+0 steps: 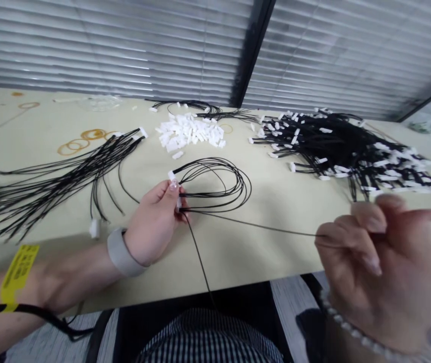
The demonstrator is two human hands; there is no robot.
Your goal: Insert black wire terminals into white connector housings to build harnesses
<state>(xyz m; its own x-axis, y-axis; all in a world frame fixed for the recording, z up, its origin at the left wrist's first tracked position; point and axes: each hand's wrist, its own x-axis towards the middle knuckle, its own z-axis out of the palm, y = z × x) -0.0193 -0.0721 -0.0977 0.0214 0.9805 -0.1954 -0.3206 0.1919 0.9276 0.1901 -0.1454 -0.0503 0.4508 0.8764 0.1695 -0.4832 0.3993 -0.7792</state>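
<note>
My left hand [157, 217]: pinching the looped black harness [207, 195] at its white connectors [172, 175], over the table [253, 257] | my right hand [381, 277]: curled around one wire [271, 229] | hands well apart

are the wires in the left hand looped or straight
Mostly looped: the wires curve back to the left hand, while one stretches to the right hand.

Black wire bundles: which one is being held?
The looped bundle pinched in the left hand; the spread bundle at left, wires at the back and large heap at right lie on the table.
</note>
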